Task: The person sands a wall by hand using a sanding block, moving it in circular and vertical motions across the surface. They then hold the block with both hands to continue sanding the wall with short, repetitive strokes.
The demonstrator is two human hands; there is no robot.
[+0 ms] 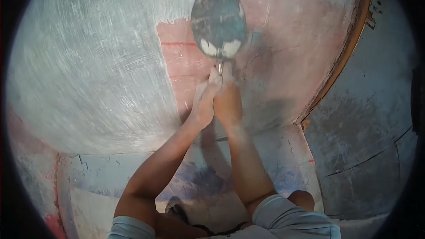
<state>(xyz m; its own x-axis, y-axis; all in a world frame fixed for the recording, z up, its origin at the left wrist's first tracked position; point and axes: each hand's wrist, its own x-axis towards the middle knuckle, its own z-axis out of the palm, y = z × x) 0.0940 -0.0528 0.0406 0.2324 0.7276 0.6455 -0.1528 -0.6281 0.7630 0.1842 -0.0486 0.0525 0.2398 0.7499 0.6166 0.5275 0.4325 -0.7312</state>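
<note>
Both my hands grip the handle end of a round, pan-like tool in front of the wall. Its face is dark grey-green and worn, with white patches along the lower rim. A short metal neck joins it to the handle, which is hidden by my fingers. My left hand and my right hand are closed side by side around it, with pale dust on the fingers. The tool's disc overlaps the wall surface, pinkish red behind my hands and streaked grey-white to the left.
A brown edge strip curves down the wall's right side. Beyond it is a bluish-grey, cracked surface. Below the wall runs a stained ledge or floor. A dark sandal strap shows on my foot at the bottom.
</note>
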